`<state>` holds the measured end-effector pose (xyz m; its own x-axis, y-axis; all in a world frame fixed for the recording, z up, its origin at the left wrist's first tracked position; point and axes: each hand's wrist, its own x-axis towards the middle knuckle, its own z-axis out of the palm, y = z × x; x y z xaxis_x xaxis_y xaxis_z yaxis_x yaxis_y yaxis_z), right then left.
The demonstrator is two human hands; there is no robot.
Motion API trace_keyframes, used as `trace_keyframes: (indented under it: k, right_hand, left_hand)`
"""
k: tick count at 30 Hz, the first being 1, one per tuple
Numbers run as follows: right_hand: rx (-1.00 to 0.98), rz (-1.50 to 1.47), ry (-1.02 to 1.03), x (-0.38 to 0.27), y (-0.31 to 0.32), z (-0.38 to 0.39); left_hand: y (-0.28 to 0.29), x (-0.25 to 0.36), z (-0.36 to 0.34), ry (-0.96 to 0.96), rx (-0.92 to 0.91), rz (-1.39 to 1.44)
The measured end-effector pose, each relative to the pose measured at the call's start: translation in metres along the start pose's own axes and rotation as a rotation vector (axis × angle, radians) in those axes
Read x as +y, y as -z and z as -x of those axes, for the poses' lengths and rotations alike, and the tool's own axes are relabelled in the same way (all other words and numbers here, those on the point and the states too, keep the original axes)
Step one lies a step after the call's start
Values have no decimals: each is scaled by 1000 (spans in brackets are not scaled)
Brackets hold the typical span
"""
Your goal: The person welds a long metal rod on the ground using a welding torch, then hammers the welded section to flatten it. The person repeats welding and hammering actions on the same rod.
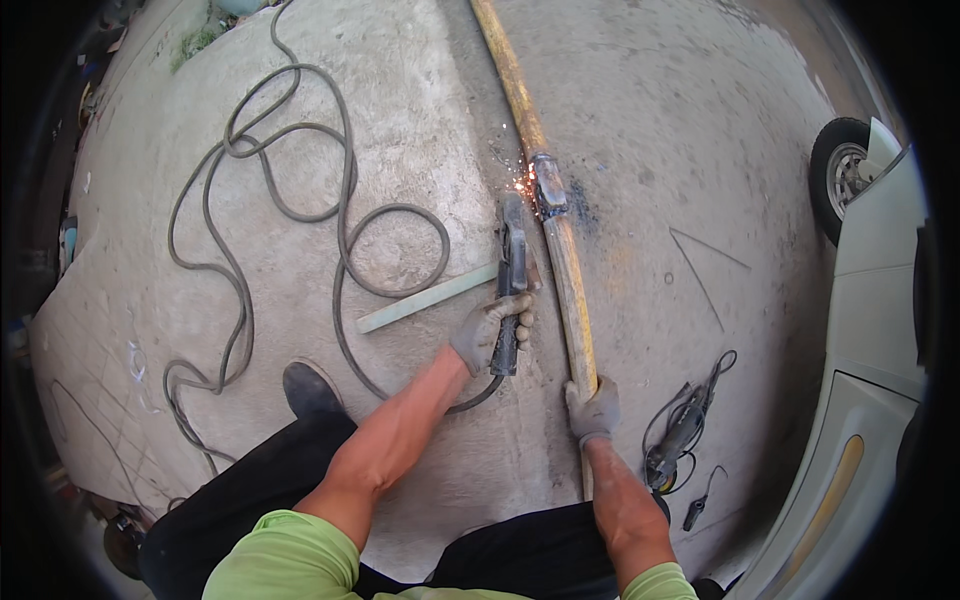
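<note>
Gloved, my left hand (492,332) is closed round the black handle of a welding electrode holder (512,262). Its head is by a dark joint block (550,186) on a long yellow, worn metal bar (570,290). Orange sparks (524,182) fly at the left side of that block. The electrode itself is too small to make out. Further down the bar, my right hand (595,408), also gloved, is wrapped round its near end. A pale green flat strip (428,298) lies on the ground, with one end behind the electrode holder.
A thick black cable (345,200) loops over the concrete on the left. An angle grinder (678,438) with its cord lies right of my right hand. Thin rods (700,285) lie beyond it. A pale vehicle (870,330) with a wheel (842,170) stands along the right.
</note>
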<state>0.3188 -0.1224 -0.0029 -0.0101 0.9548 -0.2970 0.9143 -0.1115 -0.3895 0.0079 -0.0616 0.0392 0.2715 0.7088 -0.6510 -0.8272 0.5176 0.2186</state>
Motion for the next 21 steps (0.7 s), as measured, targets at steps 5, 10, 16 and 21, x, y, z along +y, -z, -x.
trace_keyframes:
  k: [5,10,16,21]
  right_hand:
    - [-6,2,-27,-9,6,1]
    - [33,-21,-9,-3,3,4]
    - [10,-83,-15,-2,11,6]
    - [24,-155,-54,-2,15,10]
  left_hand:
    - [4,-27,25,45,-123,113]
    - [-2,-47,48,61,-379,205]
    - [-19,-61,58,11,-169,-250]
    - [-37,-85,51,-108,31,-658]
